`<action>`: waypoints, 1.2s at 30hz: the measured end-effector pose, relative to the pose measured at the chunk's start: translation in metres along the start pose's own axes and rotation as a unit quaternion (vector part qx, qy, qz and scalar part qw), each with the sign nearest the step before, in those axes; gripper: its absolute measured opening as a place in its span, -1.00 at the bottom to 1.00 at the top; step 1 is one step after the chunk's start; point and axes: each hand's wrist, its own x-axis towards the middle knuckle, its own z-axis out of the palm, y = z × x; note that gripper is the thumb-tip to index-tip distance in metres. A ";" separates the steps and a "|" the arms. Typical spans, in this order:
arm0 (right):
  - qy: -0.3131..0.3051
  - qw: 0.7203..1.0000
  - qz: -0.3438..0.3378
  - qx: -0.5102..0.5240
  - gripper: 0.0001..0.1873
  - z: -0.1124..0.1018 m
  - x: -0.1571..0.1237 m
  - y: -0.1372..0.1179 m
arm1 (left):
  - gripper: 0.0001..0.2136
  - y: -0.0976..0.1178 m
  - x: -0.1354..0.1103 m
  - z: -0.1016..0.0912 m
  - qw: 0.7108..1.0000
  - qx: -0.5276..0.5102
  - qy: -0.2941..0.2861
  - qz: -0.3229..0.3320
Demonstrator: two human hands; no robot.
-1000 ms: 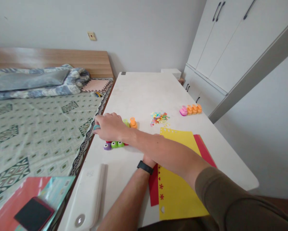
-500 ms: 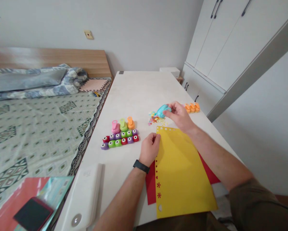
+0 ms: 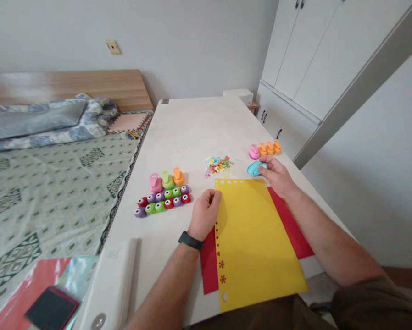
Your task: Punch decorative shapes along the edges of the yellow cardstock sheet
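Teal paper punch (image 3: pixel 255 168) sits gripped in your right hand (image 3: pixel 277 176), just beside four punches (image 3: pixel 265 149); your left hand (image 3: pixel 203 214) pinches the edge of the yellow sheet (image 3: pixel 254 243), atop one red sheet (image 3: pixel 288 220); three tall punches (image 3: pixel 166 179), twelve small punches (image 3: pixel 161 201) on the white desk (image 3: pixel 192 123), bed (image 3: pixel 54 183) alongside.

Even, bright, diffuse room light; source out of view. Pale glare lies along the wooden headboard (image 3: pixel 30 87), upper left. Short, soft shadows fall beside the craft punches (image 3: pixel 161 195), centre, and the white case (image 3: pixel 109 284), lower left. Wide-angle distortion tilts the white wardrobe (image 3: pixel 305 55), upper right. Detail is slightly soft throughout.
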 end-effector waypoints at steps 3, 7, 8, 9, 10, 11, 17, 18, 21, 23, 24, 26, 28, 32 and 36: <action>0.002 1.000 -0.002 -0.015 -0.48 -0.001 -0.003 0.003 | -0.66 -0.001 0.000 0.001 1.000 -0.011 -0.003 -0.005; 0.003 1.000 -0.001 -0.031 -0.46 0.001 -0.005 0.005 | -0.66 -0.002 0.000 0.003 0.999 -0.035 -0.012 -0.013; 0.002 0.999 -0.001 -0.032 -0.45 0.002 -0.006 0.005 | -0.67 -0.002 0.000 0.003 0.999 -0.041 -0.012 -0.018; 0.000 0.999 -0.001 -0.034 -0.45 0.002 -0.006 0.005 | -0.67 -0.002 0.000 0.003 0.999 -0.047 -0.011 -0.024; -0.001 0.999 -0.001 -0.035 -0.45 0.002 -0.006 0.005 | -0.68 -0.001 0.000 0.004 0.998 -0.051 -0.009 -0.028; -0.002 0.999 -0.001 -0.037 -0.45 0.003 -0.006 0.005 | -0.69 -0.001 0.000 0.003 0.998 -0.053 -0.008 -0.031; -0.026 0.999 -0.003 -0.047 -0.50 0.004 -0.008 0.001 | -0.70 0.003 -0.002 0.001 0.999 -0.028 -0.009 -0.028; -0.033 0.998 -0.005 -0.050 -0.50 0.005 -0.008 -0.001 | -0.70 0.003 -0.002 0.000 0.999 -0.025 -0.005 -0.029; -0.052 0.997 -0.013 -0.062 -0.53 0.006 -0.010 -0.005 | -0.69 0.004 -0.002 0.000 0.999 -0.023 0.003 -0.022; -0.062 0.995 -0.018 -0.073 -0.55 0.006 -0.010 -0.008 | -0.69 0.005 -0.002 0.001 1.000 -0.023 0.004 -0.016; -0.068 0.994 -0.019 -0.078 -0.55 0.005 -0.011 -0.008 | -0.70 0.005 -0.002 0.001 1.000 -0.023 0.004 -0.015; -0.079 0.993 -0.019 -0.086 -0.56 0.004 -0.011 -0.009 | -0.70 0.006 -0.002 0.001 1.000 -0.025 0.004 -0.017; -0.093 0.992 -0.015 -0.090 -0.56 0.002 -0.011 -0.009 | -0.70 0.007 -0.002 0.001 0.999 -0.026 0.006 -0.023; -0.128 0.987 -0.003 -0.102 -0.58 -0.001 -0.012 -0.010 | -0.70 0.007 -0.002 0.001 0.999 -0.021 0.007 -0.024; -0.149 0.983 0.012 -0.104 -0.59 -0.001 -0.012 -0.011 | -0.70 0.006 0.000 0.000 1.000 -0.015 0.003 -0.006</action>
